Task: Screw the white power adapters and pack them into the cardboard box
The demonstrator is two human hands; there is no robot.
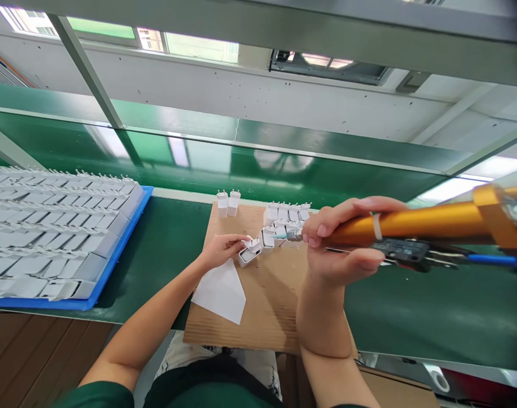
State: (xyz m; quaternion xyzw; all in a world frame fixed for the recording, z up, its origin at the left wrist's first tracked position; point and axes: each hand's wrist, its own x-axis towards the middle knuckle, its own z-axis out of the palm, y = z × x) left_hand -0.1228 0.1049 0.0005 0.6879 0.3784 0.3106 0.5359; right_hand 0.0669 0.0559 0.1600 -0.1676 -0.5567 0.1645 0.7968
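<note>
My left hand (221,250) pinches the small white pin cap (252,245) of a plug adapter, tilted over its open white housing (248,257). My right hand (338,238) is wrapped round a gold, tube-shaped dispensing gun (432,221) with a black switch strapped beneath it. Its light-blue nozzle tip (278,236) points left, at another open white housing (267,238); I cannot tell whether they touch. Behind the nozzle stand several white plug adapters (287,213) in rows. Two more adapters (228,205) are upright at the board's far left corner.
Under the work lies a brown cardboard sheet (270,306) on the green bench (173,238). White paper (222,292) rests near my left forearm. A blue tray (109,272) at left holds many rows of white adapters. A metal frame bar (258,20) crosses overhead.
</note>
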